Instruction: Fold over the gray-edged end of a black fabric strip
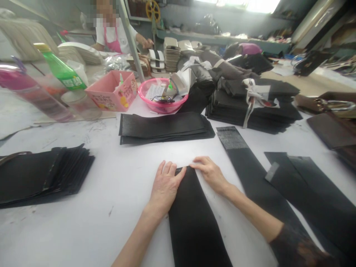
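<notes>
A long black strip of leather-like material (194, 218) lies on the white table, running from its far end down past the bottom of the picture. My left hand (166, 183) is over the strip's left far corner, thumb pressed on the end and the other fingers beside it. At the right far corner, my right hand (210, 173) pinches the edge between thumb and curled fingers. The two thumbs nearly meet along this short edge. To the right lies another black strip (250, 174) with a greyish, rough far end.
A stack of black strips (164, 126) lies beyond my hands, black pieces (44, 172) pile at left, and more strips (311, 193) lie right. Behind are a pink basin (164, 106), a pink box (111, 94), a green bottle (62, 70) and a tied black bundle (256, 107). A co-worker (116, 37) is across the table.
</notes>
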### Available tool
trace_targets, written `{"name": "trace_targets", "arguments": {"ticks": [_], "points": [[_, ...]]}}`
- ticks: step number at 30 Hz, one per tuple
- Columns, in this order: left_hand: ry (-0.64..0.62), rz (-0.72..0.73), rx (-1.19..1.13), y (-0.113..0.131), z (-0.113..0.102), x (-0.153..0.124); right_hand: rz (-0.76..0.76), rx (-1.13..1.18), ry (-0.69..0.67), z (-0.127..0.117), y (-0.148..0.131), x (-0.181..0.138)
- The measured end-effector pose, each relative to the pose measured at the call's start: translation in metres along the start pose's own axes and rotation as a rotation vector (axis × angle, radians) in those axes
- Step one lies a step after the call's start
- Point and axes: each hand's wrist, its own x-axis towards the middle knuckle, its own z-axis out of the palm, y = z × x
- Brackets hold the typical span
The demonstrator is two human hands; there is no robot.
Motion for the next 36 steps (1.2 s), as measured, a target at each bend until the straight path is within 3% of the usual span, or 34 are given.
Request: {"name": "trace_targets", "arguments": {"ticks": [4, 10, 15, 36], "points": [[0.026, 0.004, -0.016, 0.000, -0.001, -0.002, 0.016, 0.054, 0.094, 0.006, -0.023, 0.012], [0.113, -0.103, -0.184, -0.008, 0.001, -0.006, -0.070, 0.068, -0.012, 0.029, -0.028, 0.023], [0.149, -0.182, -0.263, -0.022, -0.002, -0.013, -0.108, 0.006, -0.027, 0.029, -0.024, 0.024], [0.159, 0.030, -0.182, -0.047, 0.003, -0.021, -0.160, -0.133, -0.111, 0.028, -0.024, 0.023]]}}
